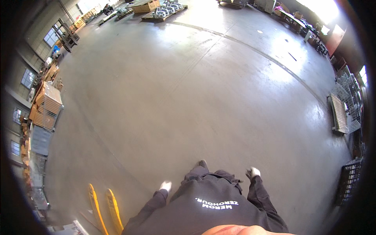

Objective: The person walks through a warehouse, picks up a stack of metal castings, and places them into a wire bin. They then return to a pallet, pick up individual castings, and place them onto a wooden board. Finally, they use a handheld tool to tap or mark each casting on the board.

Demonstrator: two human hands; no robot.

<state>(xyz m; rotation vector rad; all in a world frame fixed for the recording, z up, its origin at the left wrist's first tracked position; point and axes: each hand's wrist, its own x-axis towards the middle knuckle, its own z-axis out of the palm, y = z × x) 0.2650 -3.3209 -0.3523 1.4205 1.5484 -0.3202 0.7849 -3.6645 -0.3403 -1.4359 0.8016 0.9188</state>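
Observation:
My left hand, in a white glove, hangs beside my left hip. It is small and smeared, so its fingers do not show clearly, and no object is visible at it. On the other side, my right hand hangs away from my body in a white and dark glove. Its dark fingers appear loosely apart with nothing between them. Both arms wear black sleeves, and one dark shoe shows ahead of my body. Nearest to my left arm, though apart from it, are the two yellow forks of what looks like a pallet truck.
Grey concrete floor spreads ahead, crossed by a dark groove. Along the left wall stand a wire cage with cartons and a forklift. Metal parts on a pallet lie far ahead. A pallet-like platform and a black crate stand right.

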